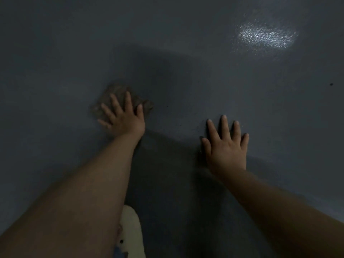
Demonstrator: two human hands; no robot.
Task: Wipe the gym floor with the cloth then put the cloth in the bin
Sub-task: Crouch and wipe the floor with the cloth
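Two hands down on the gym floor, both flat, fingers straight and spread. My left hand presses on the cloth, at about 10 o'clock from frame centre; my right hand lies bare on the floor at about 4 o'clock from centre, holding nothing. The hands are well apart.

Hard to read: the frame is very dark. The cloth is mostly covered by my left palm and fingers; only its rumpled edges stick out past the fingertips toward 12 and past the thumb side toward 2. Its full outline I cannot tell. It looks brownish grey, coarse and fuzzy, soft and crumpled, with blurred edges. Both forearms run off the lower frame edge, left toward 7, right toward 5. A pale cream object at 6 o'clock is half hidden behind my left forearm and cut off by the bottom edge; rounded top, a small dark dot on it, a bit of blue below; what it is I cannot tell.

Floor: dark blue-grey, smooth, seamless, slightly pebbled where the bright glare patch hits it at 1 o'clock, so it has some sheen. A broad dark shadow lies between my arms and stretches up past the cloth. A tiny dark speck sits far out at 3 o'clock.
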